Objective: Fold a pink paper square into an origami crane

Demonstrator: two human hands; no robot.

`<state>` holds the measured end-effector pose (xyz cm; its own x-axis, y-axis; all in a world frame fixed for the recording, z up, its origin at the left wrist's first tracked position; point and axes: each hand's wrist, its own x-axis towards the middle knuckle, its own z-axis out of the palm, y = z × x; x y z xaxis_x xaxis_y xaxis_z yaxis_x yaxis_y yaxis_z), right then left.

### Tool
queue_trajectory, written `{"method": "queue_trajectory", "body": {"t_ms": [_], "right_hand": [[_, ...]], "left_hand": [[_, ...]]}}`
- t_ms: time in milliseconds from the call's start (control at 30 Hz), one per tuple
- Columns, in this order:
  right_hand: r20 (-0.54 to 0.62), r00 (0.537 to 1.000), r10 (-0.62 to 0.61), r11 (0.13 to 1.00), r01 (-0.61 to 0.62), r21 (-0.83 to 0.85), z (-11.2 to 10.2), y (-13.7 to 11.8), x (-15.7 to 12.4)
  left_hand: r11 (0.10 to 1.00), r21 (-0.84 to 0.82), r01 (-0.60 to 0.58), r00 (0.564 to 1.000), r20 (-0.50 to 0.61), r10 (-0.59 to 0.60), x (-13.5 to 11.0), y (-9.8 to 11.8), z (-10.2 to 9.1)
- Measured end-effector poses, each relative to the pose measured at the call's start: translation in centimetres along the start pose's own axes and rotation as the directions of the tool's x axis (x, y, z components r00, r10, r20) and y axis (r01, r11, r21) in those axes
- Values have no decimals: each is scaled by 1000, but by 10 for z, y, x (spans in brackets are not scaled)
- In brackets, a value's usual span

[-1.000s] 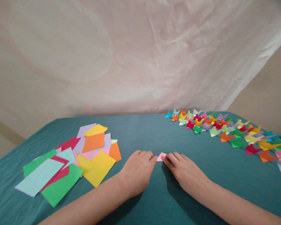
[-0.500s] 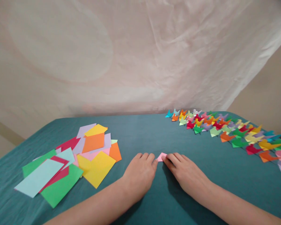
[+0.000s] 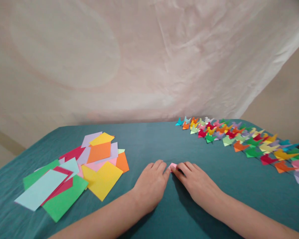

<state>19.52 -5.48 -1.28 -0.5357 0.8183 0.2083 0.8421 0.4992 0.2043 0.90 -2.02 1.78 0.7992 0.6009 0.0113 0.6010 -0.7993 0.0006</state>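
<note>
A small folded piece of pink paper (image 3: pixel 173 165) lies on the green-blue cloth between my hands, partly covered by fingertips. My left hand (image 3: pixel 152 181) is at its left side, with thumb and fingers closed at the paper's edge. From the right, my right hand (image 3: pixel 195 181) pinches the paper between thumb and forefinger, the other fingers curled alongside. Most of the paper's lower edge is hidden behind the thumbs.
Loose sheets of coloured paper, among them a yellow sheet (image 3: pixel 106 181) and a green sheet (image 3: pixel 66 199), overlap at the left. Rows of folded paper birds (image 3: pixel 254 142) stand at the right. A pale cloth (image 3: pixel 139 59) hangs behind the table (image 3: pixel 144 139).
My left thumb and fingers have moved slightly right, closer to my right hand. Less of the pink paper shows between them.
</note>
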Motion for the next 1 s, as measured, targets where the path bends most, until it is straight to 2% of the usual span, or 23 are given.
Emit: {"method": "queue_trajectory", "body": {"t_ms": [300, 667, 733, 833, 1000], "right_hand": [[30, 999, 40, 999, -39, -34, -4, 3, 8], [11, 999, 53, 999, -53, -12, -2, 2, 10], [22, 998, 52, 998, -52, 37, -6, 7, 10], [42, 997, 66, 978, -73, 195, -9, 17, 11], [63, 975, 211, 824, -212, 526, -4, 27, 17]], "left_hand": [[1000, 18, -6, 1000, -6, 6, 0, 0, -1], [981, 182, -66, 997, -33, 73, 3, 5, 5], [984, 163, -66, 997, -15, 70, 3, 4, 4], [989, 137, -57, 998, -21, 60, 3, 2, -1], [991, 123, -47, 998, 34, 43, 5, 2, -12]]}}
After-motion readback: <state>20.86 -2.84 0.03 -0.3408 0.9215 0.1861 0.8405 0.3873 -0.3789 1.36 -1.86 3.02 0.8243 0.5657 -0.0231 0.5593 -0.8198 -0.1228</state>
